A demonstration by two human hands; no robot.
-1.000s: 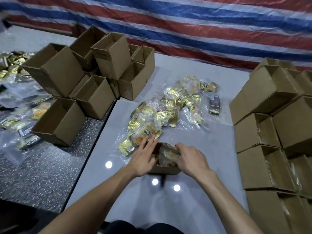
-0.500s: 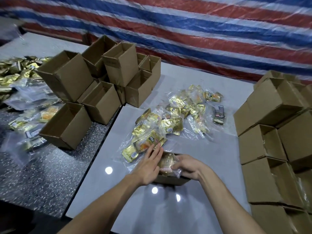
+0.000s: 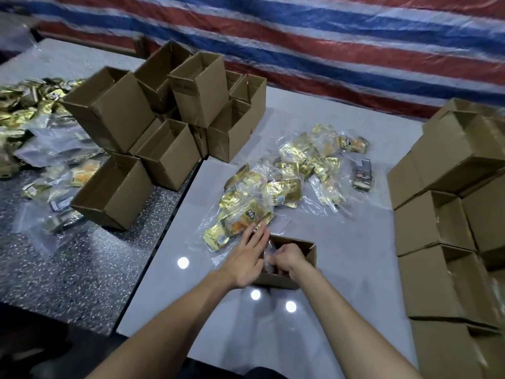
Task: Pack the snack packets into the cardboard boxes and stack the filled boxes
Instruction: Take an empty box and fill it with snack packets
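An open box on the table is being touched by the left hand, its fingers straight along the box's left wall. Inside the box, a clear-wrapped packet is being held by the curled fingers of the right hand. Gold packets are lying just behind the box, their printing too blurred to be read. Stacked boxes are standing to its right.

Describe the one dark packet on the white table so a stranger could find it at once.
Start at the white table, with stacked boxes on its right side. Gold snack packets lie spread across its middle. At that pile's right edge, nearest the stack, lies the dark packet: the only grey-black one among gold.
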